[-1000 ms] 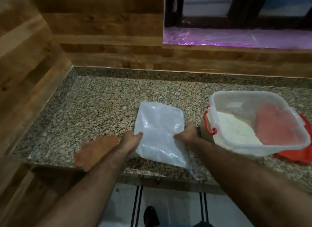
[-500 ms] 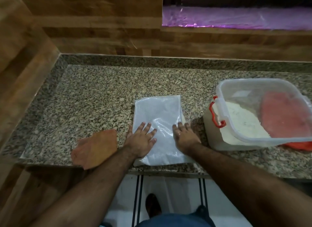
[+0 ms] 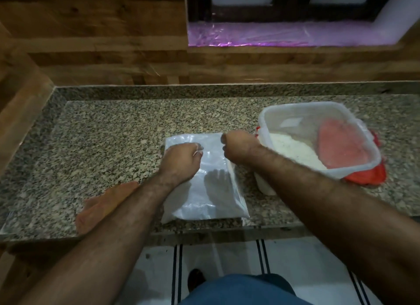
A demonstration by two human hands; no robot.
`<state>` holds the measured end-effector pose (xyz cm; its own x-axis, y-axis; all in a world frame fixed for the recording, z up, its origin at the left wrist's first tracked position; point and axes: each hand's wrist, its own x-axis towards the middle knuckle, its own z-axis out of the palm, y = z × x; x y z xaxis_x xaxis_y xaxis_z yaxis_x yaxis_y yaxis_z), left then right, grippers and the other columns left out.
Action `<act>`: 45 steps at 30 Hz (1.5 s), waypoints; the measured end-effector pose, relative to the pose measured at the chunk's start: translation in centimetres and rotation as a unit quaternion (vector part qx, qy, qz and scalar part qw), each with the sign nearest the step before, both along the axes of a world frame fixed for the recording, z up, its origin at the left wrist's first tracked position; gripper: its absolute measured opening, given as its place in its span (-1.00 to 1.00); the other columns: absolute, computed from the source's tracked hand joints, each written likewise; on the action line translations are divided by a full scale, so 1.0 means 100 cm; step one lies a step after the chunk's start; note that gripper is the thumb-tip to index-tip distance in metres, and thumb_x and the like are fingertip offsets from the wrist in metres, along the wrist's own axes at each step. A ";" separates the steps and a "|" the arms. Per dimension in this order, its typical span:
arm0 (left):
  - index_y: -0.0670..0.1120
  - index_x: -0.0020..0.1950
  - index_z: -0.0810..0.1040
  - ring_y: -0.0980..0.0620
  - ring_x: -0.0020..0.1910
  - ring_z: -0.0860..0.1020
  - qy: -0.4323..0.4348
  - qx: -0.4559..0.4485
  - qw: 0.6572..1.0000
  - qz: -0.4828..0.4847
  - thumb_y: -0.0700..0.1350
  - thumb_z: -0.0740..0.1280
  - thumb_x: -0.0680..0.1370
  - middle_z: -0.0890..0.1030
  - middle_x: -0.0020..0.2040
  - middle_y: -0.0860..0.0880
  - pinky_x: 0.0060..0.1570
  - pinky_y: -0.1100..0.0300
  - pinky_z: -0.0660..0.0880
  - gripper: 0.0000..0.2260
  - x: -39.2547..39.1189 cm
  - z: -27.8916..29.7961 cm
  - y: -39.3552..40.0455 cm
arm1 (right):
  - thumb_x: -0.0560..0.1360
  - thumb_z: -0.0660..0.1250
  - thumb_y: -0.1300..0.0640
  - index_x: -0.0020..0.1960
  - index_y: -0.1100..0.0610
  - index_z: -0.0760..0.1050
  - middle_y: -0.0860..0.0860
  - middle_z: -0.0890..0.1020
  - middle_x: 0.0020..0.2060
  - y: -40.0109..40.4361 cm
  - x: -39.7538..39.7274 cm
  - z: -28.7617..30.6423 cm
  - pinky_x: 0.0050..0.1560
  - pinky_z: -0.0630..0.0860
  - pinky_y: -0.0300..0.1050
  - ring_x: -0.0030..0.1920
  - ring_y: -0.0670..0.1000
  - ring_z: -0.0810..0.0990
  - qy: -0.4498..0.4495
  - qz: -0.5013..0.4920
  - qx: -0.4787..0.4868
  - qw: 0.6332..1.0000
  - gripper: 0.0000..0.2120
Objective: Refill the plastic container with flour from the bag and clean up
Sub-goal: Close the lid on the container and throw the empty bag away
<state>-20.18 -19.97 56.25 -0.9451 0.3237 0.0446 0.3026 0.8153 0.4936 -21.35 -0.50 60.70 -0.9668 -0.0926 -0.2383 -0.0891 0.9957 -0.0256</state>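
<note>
I see both hands, left (image 3: 180,158) and right (image 3: 238,149), fingers curled, pinching the flat white plastic flour bag's (image 3: 204,191) far edge near the granite counter's (image 3: 113,145) front edge

White bag (image 3: 211,191), speckled grey-brown granite counter (image 3: 136,127), orange cloth (image 3: 100,204), translucent container (image 3: 354,166) with red clips

The bag (image 3: 204,184) lies flat on the counter (image 3: 113,141) near its front edge, with the cloth (image 3: 102,204) just beside it on the left and the plastic container (image 3: 318,141) near it on the right, farther back. Flour (image 3: 291,148) sits in the container, and the lid (image 3: 368,177) lies under and behind the container's right side. The left hand (image 3: 179,159) and right hand (image 3: 238,148) rest on the bag's far end, side by side
</note>
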 end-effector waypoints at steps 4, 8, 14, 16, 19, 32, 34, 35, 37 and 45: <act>-0.14 0.18 0.73 -0.16 0.20 0.69 0.064 0.076 0.995 0.002 -0.08 0.33 0.70 0.76 0.19 -0.08 0.15 0.00 0.59 -0.78 -0.006 0.047 0.059 | 0.54 0.36 0.23 0.19 0.09 0.70 0.12 0.73 0.07 0.054 -0.004 0.065 0.09 0.65 -0.03 0.11 0.18 0.71 0.073 -0.035 -0.027 0.996 -0.73; -0.16 0.14 0.73 -0.15 0.18 0.69 0.105 0.108 0.988 -0.028 -0.01 0.29 0.66 0.77 0.17 -0.08 0.16 -0.03 0.61 -0.70 0.005 0.083 0.127 | 0.53 0.36 0.23 0.15 0.03 0.72 0.04 0.75 0.08 0.128 0.006 0.101 0.16 0.62 -0.05 0.13 0.13 0.70 0.125 -0.076 -0.095 0.985 -0.73; -0.10 0.21 0.74 -0.04 0.20 0.67 0.114 0.074 0.980 -0.145 0.08 0.40 0.66 0.76 0.18 -0.02 0.19 0.11 0.53 -0.71 0.047 0.093 0.228 | 0.42 0.31 0.26 -0.05 0.03 0.74 0.02 0.79 -0.05 0.257 0.034 0.101 0.08 0.67 -0.01 0.03 0.12 0.73 0.170 -0.155 -0.138 0.963 -0.73; -0.09 0.20 0.74 -0.04 0.18 0.67 0.104 0.052 0.981 -0.153 0.14 0.40 0.65 0.76 0.17 -0.01 0.16 0.13 0.52 -0.66 0.061 0.089 0.268 | 0.38 0.30 0.24 -0.03 0.02 0.75 0.04 0.79 -0.03 0.310 0.041 0.092 0.09 0.66 -0.01 0.07 0.16 0.73 0.191 -0.184 -0.145 0.953 -0.70; -0.03 0.23 0.73 -0.02 0.16 0.68 0.067 -0.025 0.989 -0.133 0.37 0.35 0.58 0.76 0.17 0.04 0.14 0.04 0.60 -0.48 0.074 0.079 0.317 | 0.41 0.31 0.28 0.00 0.06 0.73 0.07 0.78 -0.02 0.377 0.048 0.071 0.01 0.60 -0.05 0.05 0.17 0.72 0.215 -0.237 -0.150 0.935 -0.70; -0.02 0.26 0.72 0.03 0.07 0.66 -0.013 -0.164 0.985 -0.052 0.67 0.12 0.41 0.74 0.14 0.06 0.08 0.02 0.61 -0.12 0.083 0.058 0.362 | 0.47 0.54 0.10 -0.06 0.00 0.63 -0.04 0.69 -0.14 0.436 0.099 -0.099 -0.10 0.64 -0.11 -0.12 0.01 0.67 -0.107 -0.136 -0.087 0.981 -0.90; -0.01 0.24 0.72 0.03 0.08 0.66 -0.015 -0.168 0.985 -0.047 0.69 0.08 0.38 0.74 0.13 0.07 0.09 0.00 0.63 -0.08 0.083 0.056 0.362 | 0.54 0.44 0.10 -0.01 0.02 0.66 0.00 0.71 -0.08 0.433 0.103 -0.113 0.03 0.64 -0.07 -0.01 0.10 0.71 -0.097 -0.108 -0.042 0.988 -0.95; -0.02 0.24 0.73 0.03 0.08 0.67 -0.016 -0.168 0.985 -0.046 0.69 0.07 0.37 0.75 0.12 0.07 0.09 -0.01 0.63 -0.07 0.083 0.056 0.362 | 0.56 0.40 0.11 0.02 0.03 0.67 0.03 0.72 -0.03 0.432 0.104 -0.117 0.05 0.62 -0.04 0.04 0.14 0.71 -0.080 -0.097 -0.026 0.992 -0.91; -0.02 0.23 0.73 0.04 0.08 0.67 -0.020 -0.166 0.985 -0.043 0.71 0.05 0.36 0.75 0.11 0.07 0.09 -0.02 0.63 -0.04 0.083 0.055 0.362 | 0.55 0.40 0.11 0.07 0.04 0.67 0.05 0.73 0.05 0.434 0.105 -0.118 0.07 0.62 -0.01 0.09 0.17 0.71 -0.046 -0.085 -0.004 0.995 -0.87; -0.03 0.20 0.74 0.05 0.05 0.66 -0.008 -0.168 0.984 -0.049 0.70 0.05 0.37 0.75 0.08 0.07 0.07 -0.02 0.63 -0.07 0.082 0.056 0.363 | 0.65 0.36 0.12 0.21 0.08 0.63 0.01 0.66 0.05 0.454 0.061 -0.036 0.10 0.59 0.09 0.01 0.05 0.55 0.325 -0.160 -0.131 0.923 -0.84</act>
<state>-11.97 16.30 61.88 -0.9082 0.4075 -0.0956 0.3825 0.9007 0.2061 -15.23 44.85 57.12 -0.8855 0.2513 0.3909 0.1277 0.9404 -0.3151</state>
